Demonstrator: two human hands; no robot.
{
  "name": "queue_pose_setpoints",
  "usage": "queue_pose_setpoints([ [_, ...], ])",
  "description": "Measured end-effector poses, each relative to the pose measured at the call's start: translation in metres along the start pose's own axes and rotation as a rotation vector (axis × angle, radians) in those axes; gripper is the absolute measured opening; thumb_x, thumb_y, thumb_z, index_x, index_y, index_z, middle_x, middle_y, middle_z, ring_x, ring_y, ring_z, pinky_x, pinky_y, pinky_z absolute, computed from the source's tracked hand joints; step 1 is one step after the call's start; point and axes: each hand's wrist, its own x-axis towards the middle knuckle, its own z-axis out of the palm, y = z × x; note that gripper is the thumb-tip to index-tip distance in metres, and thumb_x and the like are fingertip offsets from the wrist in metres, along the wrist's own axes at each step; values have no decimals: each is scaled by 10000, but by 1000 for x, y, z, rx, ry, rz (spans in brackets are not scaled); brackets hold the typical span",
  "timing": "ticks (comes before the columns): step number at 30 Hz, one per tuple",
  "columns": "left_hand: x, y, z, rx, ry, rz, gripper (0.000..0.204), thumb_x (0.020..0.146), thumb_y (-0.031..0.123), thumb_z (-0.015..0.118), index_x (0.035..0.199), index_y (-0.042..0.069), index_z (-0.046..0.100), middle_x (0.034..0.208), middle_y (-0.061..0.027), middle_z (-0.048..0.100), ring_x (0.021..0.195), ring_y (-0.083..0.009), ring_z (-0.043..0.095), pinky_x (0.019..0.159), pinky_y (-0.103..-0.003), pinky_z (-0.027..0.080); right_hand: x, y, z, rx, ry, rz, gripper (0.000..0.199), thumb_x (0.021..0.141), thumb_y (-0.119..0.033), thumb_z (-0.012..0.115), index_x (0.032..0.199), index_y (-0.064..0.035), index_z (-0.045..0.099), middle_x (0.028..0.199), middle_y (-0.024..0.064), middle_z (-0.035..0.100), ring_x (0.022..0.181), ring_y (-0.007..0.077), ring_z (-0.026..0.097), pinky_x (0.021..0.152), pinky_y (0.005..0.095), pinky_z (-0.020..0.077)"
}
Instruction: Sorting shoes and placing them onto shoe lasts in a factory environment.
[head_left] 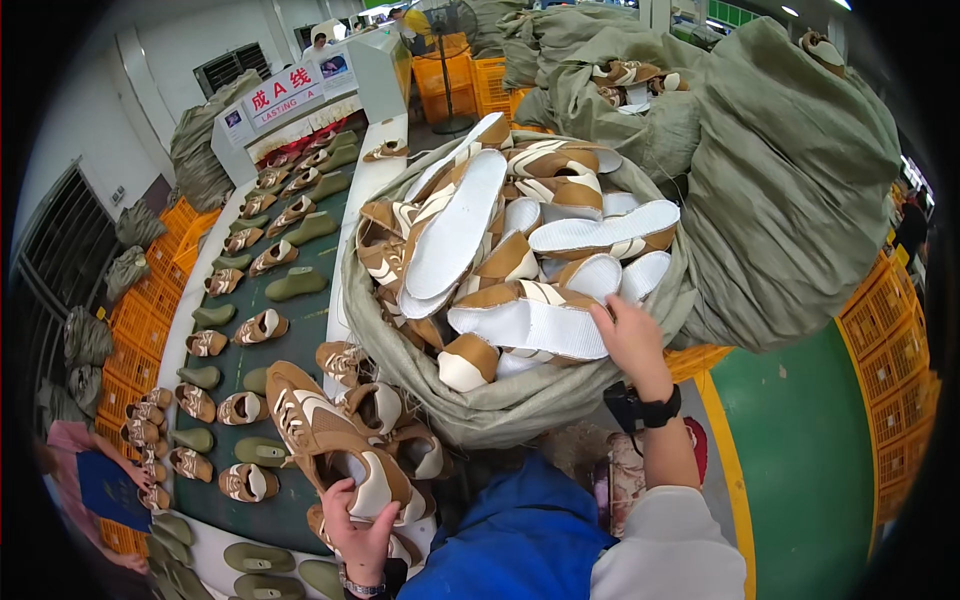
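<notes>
Okay, left hand [360, 535] holds a brown low-cut sneaker with cream side stripes [325, 430] by its heel, fingers closed around the back, thumb on the near side; probably gripped there because the heel sits nearest. Sneaker is at near left, above other shoes beside the sack, toe pointing far-left, opening up. Right hand [635, 345] reaches over the pile, fingertips touching an upturned brown shoe with a white textured underside [555, 325]; can't tell if they pinch it. Grey-green woven sack [500, 415] has its rim folded down, likely to keep the heap reachable. Dark green conveyor belt [300, 340] on the left carries shoes and olive-green foot-shaped lasts [298, 284], seemingly spaced in rows to keep them sorted. Held sneaker looks brown, cream heel panel, pale lining, soft-sided.
</notes>
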Motion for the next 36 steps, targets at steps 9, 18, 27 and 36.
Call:
queue_pose_setpoints([
  [9,3,17,2,-68,-153,125,453,550,129,835,886,9,556,1003,-158,578,911,-291,562,810,-354,441,-4,47,27,817,-322,-90,464,899,-323,569,1172,49,530,953,30,584,843,86,518,739,221,427],
  [18,-11,15,-5,-43,-82,170,540,562,143,838,996,7,546,984,-158,574,931,-308,556,862,-402,408,-72,-50,-27,642,-59,-404,218,775,-190,692,822,-1,593,699,84,573,602,131,535,561,292,438],
  [27,-14,25,12,-104,-430,194,836,615,208,831,1272,-23,369,977,-124,585,898,-296,583,1038,-574,218,-130,-137,45,270,-80,-1462,205,743,-233,600,668,-78,488,594,33,502,556,196,538,506,314,426],
  [36,-5,4,-4,-36,-773,288,685,581,183,861,1136,-24,515,1146,-169,533,1037,-293,567,841,-330,481,-126,-142,21,691,-279,-1499,96,729,-170,611,731,-75,599,649,44,569,587,218,569,546,327,455],
])
